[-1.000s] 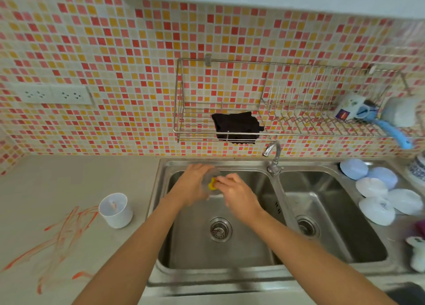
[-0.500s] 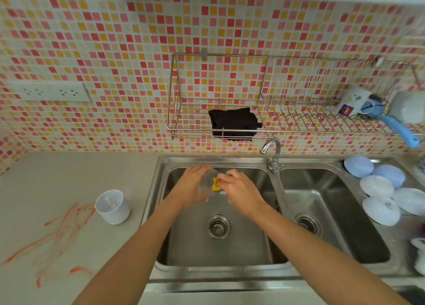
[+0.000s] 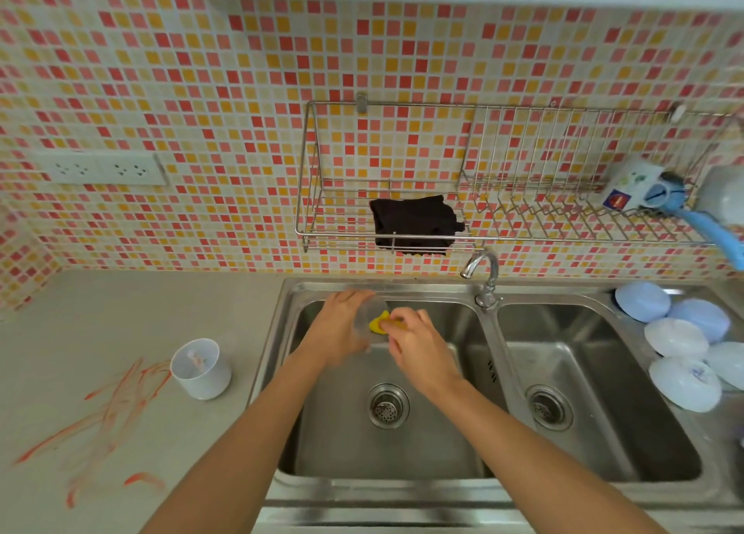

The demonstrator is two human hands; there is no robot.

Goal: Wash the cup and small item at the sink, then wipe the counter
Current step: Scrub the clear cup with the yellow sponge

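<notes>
Two hands meet over the left basin of a double sink [image 3: 489, 489]: the left hand [image 3: 342, 324] grips one clear cup [image 3: 372, 318], tilted, while the right hand [image 3: 418, 340] pinches one yellow sponge [image 3: 378, 324] against it at the cup's 3 o'clock. One white cup [image 3: 200, 368] stands on the worktop [image 3: 120, 312] at 9 o'clock of the sink, beside orange smears [image 3: 108, 412]; five pale bowls [image 3: 680, 338] lie upturned at 3 o'clock, one black cloth [image 3: 414, 223] hangs in the wire rack [image 3: 523, 171] at 12 o'clock. Against half a second earlier, both hands and the cup sit in the same place.
</notes>
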